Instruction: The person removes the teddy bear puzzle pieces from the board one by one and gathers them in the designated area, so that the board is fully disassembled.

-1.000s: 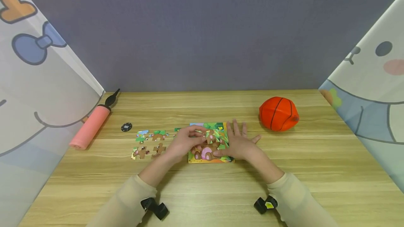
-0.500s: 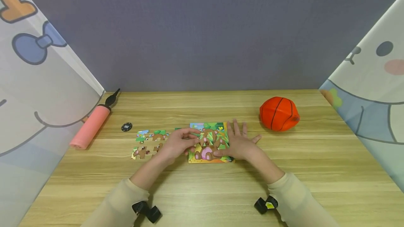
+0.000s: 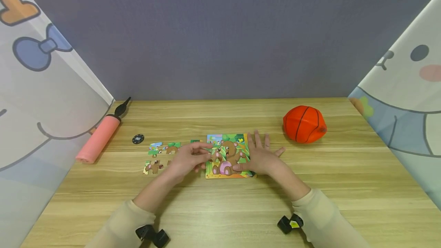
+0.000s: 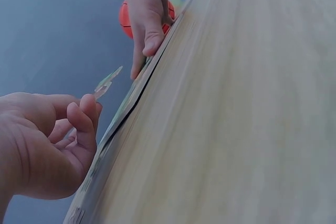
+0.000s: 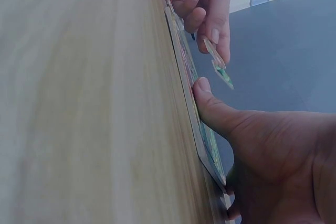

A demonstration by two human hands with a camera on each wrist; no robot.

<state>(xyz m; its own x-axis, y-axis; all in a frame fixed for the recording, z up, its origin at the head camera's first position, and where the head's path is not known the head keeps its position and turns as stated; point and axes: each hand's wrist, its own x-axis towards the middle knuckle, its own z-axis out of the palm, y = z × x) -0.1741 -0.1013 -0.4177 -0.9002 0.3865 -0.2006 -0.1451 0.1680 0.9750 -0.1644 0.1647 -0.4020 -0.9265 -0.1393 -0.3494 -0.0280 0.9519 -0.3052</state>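
In the head view, a jigsaw board with a picture of bears lies flat on the wood-grain table, just below the centre of the frame. The left hand is at the board's left edge, with its fingers bent towards the thumb; the right hand lies across the right edge with its fingers spread, its thumb over the lower part of the picture. Loose puzzle pieces are scattered left of centre, some partly hidden by the left hand and forearm. Farther left are a black poker chip marked 100 and a pink hand pump with a black nozzle, lying aslant. A red toy basketball, dented out of round, sits right of centre beyond the right hand. A grey partition fills the upper frame between cartoon-print curtains on either side. In the left wrist view, the left hand at lower left pinches a thin puzzle piece by its edge, tilted and held up apart from the board; the right hand reaches down at upper centre, partly covering the basketball. In the right wrist view, the right hand at lower right rests its thumb on the board, while the left hand at upper right pinches the slanted piece, some green showing on it.
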